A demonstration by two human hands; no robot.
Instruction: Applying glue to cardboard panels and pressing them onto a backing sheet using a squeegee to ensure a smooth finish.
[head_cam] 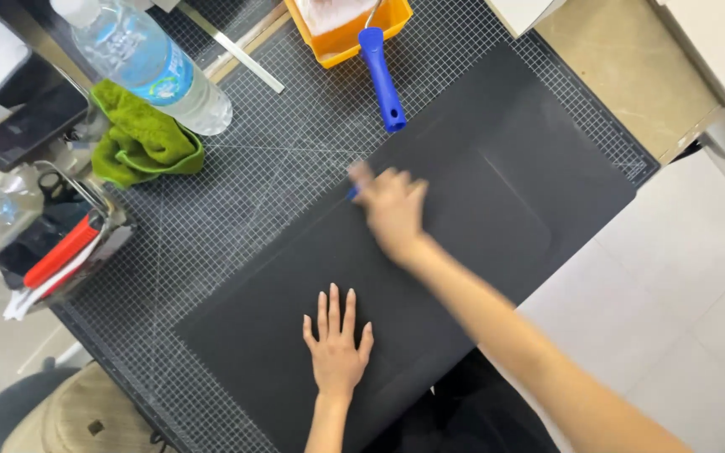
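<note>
A large black sheet (463,218) lay slantwise across the gridded cutting mat (237,210), reaching from the near edge of the table up toward the mat's far right corner, with a fainter rectangular outline showing under its upper half. The left hand (336,348) rested flat on the lower part of the sheet, all 5 fingers spread wide and holding nothing. The right hand (392,210) was blurred at the sheet's upper left edge; it was closed around something small and blue (352,193) that peeked out at the fingertips — what kind of tool it was could not be told.

Just beyond that hand lay a paint roller with a blue handle (382,80), its head resting in an orange tray (337,46) at the far edge of the mat. A metal ruler (232,49) lay to the left of the tray. Further left, a clear plastic water bottle (148,63) lay on its side, touching a crumpled green cloth (140,138). At the left edge of the table stood a clear holder (60,243) with scissors and a red-handled tool in it — and a dark phone (31,126) behind it. A round stool (77,415) stood below the near left corner.
</note>
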